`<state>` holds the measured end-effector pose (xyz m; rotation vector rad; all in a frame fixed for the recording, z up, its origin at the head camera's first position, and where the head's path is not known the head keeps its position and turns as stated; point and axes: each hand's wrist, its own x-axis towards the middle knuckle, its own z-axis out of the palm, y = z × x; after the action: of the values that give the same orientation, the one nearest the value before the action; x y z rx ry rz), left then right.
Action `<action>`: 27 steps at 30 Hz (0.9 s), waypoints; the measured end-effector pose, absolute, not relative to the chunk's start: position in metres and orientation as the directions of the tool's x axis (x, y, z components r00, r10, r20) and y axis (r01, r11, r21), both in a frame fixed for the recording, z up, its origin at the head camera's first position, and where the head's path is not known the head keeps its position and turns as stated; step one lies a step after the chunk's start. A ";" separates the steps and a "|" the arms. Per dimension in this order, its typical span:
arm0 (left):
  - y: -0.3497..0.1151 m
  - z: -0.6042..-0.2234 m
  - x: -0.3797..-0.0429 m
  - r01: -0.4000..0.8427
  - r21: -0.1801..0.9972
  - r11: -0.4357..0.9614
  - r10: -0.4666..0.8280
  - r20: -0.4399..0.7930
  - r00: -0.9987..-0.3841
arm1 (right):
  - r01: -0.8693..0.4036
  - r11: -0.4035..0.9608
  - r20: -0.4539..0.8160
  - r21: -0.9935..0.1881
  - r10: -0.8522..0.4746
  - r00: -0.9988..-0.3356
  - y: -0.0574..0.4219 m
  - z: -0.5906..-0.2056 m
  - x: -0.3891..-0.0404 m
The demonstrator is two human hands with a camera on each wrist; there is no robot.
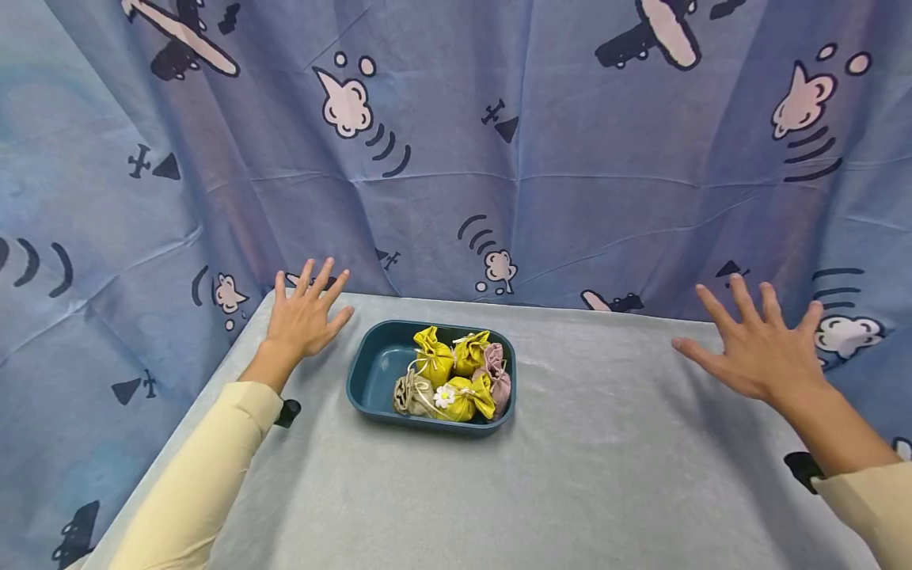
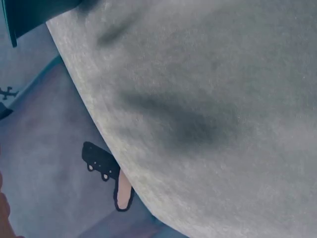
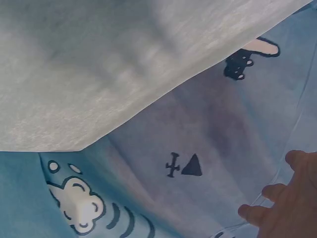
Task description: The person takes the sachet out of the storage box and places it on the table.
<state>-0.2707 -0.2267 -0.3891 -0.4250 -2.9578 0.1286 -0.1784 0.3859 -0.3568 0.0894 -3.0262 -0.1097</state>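
My left hand [image 1: 299, 321] hovers over the table's left side with its fingers spread, touching nothing. Far to the right, my right hand [image 1: 765, 352] is also held up with fingers apart and holds nothing. Between them, nearer the left hand, stands a dark teal tray [image 1: 370, 408]. Inside its right part sit several small drawstring pouches: yellow ones like this yellow pouch [image 1: 433, 360], a pink pouch [image 1: 496, 380] at the right wall and a beige pouch [image 1: 413, 394] at the front. A white flower [image 1: 445, 396] decorates the front yellow pouch.
A pale grey cloth covers the table [image 1: 570, 475]. Behind and beside it hangs a blue curtain [image 1: 442, 158] printed with planes and clouds. Dark straps or devices sit at the left wrist [image 1: 288, 413] and the right wrist [image 1: 803, 471].
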 end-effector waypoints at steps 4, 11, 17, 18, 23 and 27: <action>-0.224 -0.389 -0.268 0.288 -0.104 0.952 0.301 0.140 -0.943 | -0.099 0.993 0.124 0.063 -0.106 -0.987 0.376 -0.354 -0.176; -0.213 -0.387 -0.260 0.351 -0.069 0.934 0.357 0.177 -0.917 | -0.132 0.991 0.118 -0.032 -0.128 -0.985 0.350 -0.345 -0.174; -0.203 -0.385 -0.254 0.428 -0.023 0.903 0.427 0.148 -0.892 | -0.189 0.978 0.165 -0.084 -0.174 -0.971 0.327 -0.343 -0.172; -0.201 -0.385 -0.253 0.441 -0.018 0.897 0.439 0.141 -0.887 | -0.198 0.976 0.180 -0.095 -0.179 -0.967 0.324 -0.342 -0.172; -0.194 -0.387 -0.249 0.497 0.009 0.867 0.493 0.116 -0.862 | -0.245 0.952 0.253 -0.186 -0.194 -0.948 0.306 -0.341 -0.167; -0.191 -0.393 -0.246 0.529 0.025 0.848 0.525 0.091 -0.846 | -0.299 0.906 0.296 -0.299 -0.210 -0.932 0.294 -0.343 -0.164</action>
<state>-0.2462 -0.1905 -0.3933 -0.8402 -2.9426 -0.0757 -0.1644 0.2936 -0.3426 0.3827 -2.8122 0.5005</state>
